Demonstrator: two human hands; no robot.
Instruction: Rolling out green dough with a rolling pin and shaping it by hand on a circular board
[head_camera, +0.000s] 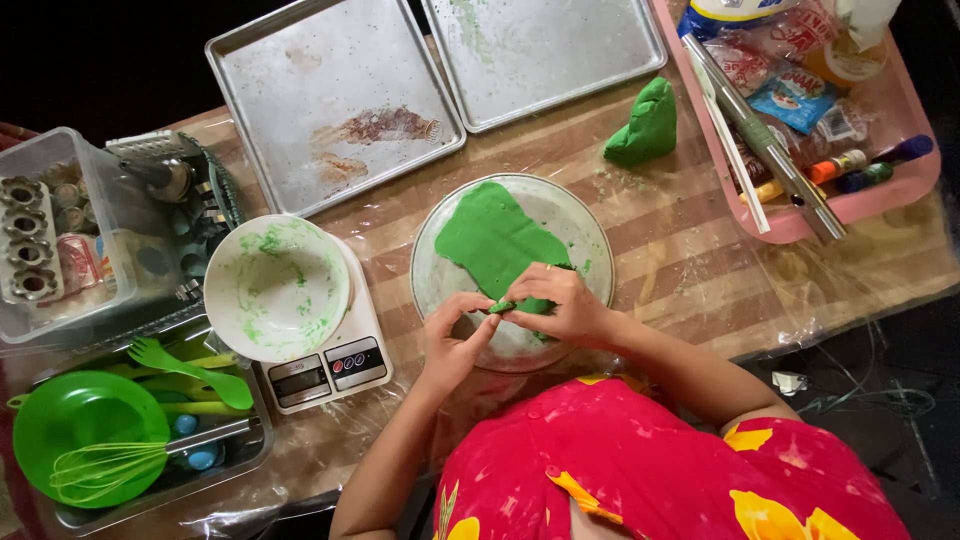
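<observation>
A flattened sheet of green dough (492, 238) lies on a round clear glass plate (590, 240) in the middle of the table. At the sheet's near edge, my left hand (455, 338) and my right hand (562, 302) pinch a small piece of green dough (501, 306) between their fingertips. My right hand rests over the sheet's near corner and hides part of it. A separate lump of green dough (645, 125) sits on the table beyond the plate, to the right.
A white bowl smeared with green (277, 288) stands on a kitchen scale (335, 365). Two metal baking trays (335, 95) (545, 50) lie at the back. A pink tray (880, 200) holds packets and bottles. Clear boxes at left hold moulds, a green bowl (75, 420) and whisk (105, 468).
</observation>
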